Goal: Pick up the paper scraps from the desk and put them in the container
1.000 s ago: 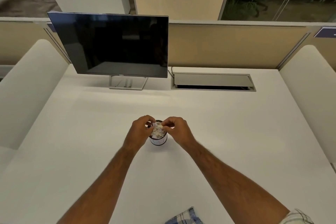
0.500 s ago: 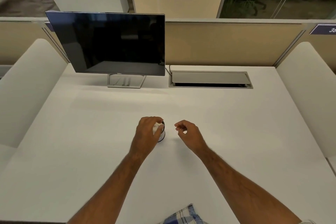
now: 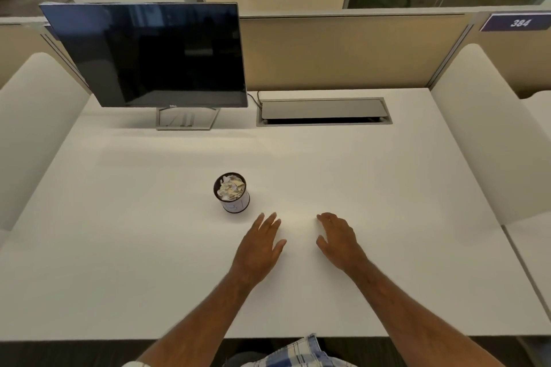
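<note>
White desk [image 3: 387, 188] surface is lying under both palms: the left hand [image 3: 260, 247] and right hand [image 3: 340, 240] are resting flat, fingers straight and spread, holding nothing. Just beyond the left hand, the container [image 3: 232, 197] is standing upright, its dark rim circling crumpled paper scraps [image 3: 229, 188]. Farther back, a dark monitor [image 3: 149, 53] and a cable tray [image 3: 323, 112] are sitting before beige partitions [image 3: 343, 50].

Dim, warm light; wide-angle edges bowed.
</note>
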The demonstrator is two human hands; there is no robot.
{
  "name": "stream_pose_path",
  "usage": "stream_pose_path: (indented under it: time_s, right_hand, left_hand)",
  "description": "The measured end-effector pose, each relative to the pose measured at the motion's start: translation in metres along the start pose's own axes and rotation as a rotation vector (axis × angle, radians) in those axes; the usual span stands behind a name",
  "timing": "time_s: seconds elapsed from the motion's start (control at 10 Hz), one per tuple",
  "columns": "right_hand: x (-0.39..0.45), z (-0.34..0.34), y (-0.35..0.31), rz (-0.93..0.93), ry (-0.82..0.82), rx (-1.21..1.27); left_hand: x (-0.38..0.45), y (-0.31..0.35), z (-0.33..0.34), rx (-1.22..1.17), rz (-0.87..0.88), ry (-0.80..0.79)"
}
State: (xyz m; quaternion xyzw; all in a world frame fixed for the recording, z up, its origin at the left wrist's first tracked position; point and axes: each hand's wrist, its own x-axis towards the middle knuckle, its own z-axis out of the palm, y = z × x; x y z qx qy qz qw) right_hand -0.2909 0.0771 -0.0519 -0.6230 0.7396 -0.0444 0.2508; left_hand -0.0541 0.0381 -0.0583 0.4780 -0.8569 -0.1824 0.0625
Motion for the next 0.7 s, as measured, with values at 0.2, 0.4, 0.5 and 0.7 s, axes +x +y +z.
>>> stream_pose_path:
  time_s: [0.2,0.4,0.5,0.7]
  right_hand:
    - [-0.028,0.018,0.038,-0.013,-0.085,-0.120]
    - [-0.037,0.026,0.043,-0.028,-0.116,-0.215]
    - [-0.035,0.022,0.043,-0.022,-0.102,-0.218]
    - [-0.022,-0.005,0.038,-0.020,0.008,-0.234]
  left_hand:
    - [-0.016,-0.004,0.025,0.197,-0.095,-0.251]
    - [-0.019,-0.002,0.030,0.249,-0.113,-0.292]
    - [-0.015,0.000,0.024,0.237,-0.115,-0.313]
    - [0.008,0.013,-0.003,0.071,-0.076,-0.228]
